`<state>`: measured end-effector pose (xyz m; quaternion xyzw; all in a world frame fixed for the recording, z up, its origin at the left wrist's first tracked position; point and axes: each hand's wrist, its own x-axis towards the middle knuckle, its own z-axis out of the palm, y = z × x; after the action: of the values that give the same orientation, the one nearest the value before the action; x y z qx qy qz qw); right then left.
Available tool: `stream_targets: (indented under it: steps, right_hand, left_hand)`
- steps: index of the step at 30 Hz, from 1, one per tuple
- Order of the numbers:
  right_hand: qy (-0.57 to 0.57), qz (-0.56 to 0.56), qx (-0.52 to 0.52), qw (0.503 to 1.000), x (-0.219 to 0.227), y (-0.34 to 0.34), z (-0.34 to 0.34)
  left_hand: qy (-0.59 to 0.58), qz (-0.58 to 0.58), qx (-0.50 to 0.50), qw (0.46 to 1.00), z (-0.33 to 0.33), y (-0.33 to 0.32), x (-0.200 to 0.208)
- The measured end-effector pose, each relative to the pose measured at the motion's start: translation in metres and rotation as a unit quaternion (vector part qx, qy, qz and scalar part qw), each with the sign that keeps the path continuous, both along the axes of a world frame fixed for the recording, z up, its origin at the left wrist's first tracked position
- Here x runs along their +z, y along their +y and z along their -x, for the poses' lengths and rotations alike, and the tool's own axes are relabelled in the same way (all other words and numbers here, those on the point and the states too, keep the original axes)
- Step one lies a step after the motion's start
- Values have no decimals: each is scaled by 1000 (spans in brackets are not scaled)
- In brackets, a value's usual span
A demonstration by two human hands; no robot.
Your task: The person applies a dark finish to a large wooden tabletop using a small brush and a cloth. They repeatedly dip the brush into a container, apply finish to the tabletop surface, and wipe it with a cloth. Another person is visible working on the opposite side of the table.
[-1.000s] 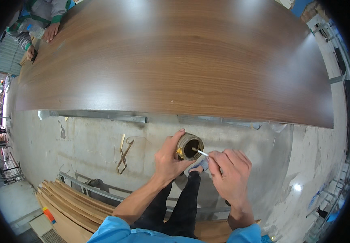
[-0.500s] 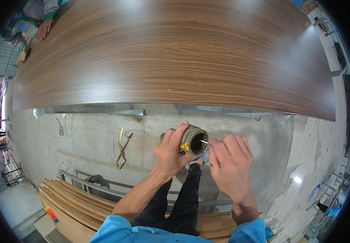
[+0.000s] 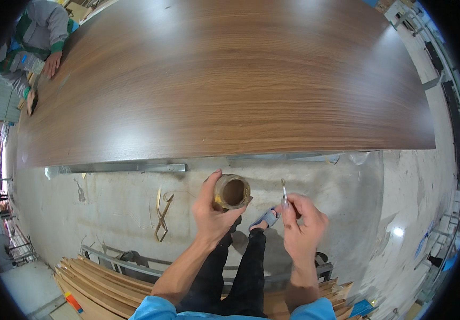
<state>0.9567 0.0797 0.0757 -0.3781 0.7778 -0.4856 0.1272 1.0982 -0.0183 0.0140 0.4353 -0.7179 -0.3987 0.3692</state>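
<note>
My left hand (image 3: 212, 213) is wrapped round a small open jar (image 3: 219, 188), with its mouth turned up toward me and a dull brown inside showing. A yellow patch marks the jar's side. To the right, my right hand (image 3: 304, 220) pinches a thin, pale stick (image 3: 284, 189) between thumb and fingers. The stick points upward, apart from the jar, and its tip looks brownish. Both hands are over the floor, short of the near edge of a large brown wood-grain panel (image 3: 240, 85).
Strips of bent material (image 3: 162, 218) lie on the concrete floor. Long boards (image 3: 97, 280) are stacked at lower left beside a metal rail (image 3: 128, 262). At the panel's far left, another person's hand (image 3: 52, 64) rests on its edge. My sandalled foot (image 3: 266, 218) is below.
The stick has come out of the jar's mouth and moved right, now upright. The jar has shifted left and tipped so its mouth faces up.
</note>
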Motion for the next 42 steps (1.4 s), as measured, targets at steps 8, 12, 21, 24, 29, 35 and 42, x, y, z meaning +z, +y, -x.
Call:
stream_targets:
  steps: [8,12,21,24,29,35,42]
  right_hand:
    - [11,73,-50,996,-44,-33,6]
    - [-5,74,-61,995,-49,-33,9]
    - [-45,88,-53,994,-49,-39,1]
    - [13,81,-2,997,-49,-45,-5]
    - [15,66,-89,994,-51,-30,23]
    - [-69,84,-182,977,-48,-7,60]
    - [58,61,3,996,-56,-23,28]
  left_hand:
    - [2,-55,15,998,-3,10,9]
    - [17,-96,27,995,-9,11,5]
    - [6,-84,26,996,-10,13,3]
    - [13,-112,28,993,-10,13,1]
    - [-2,-109,11,994,-15,15,-8]
    - [-31,-103,7,994,-16,17,-12]
    - [-29,-57,26,998,0,23,-14]
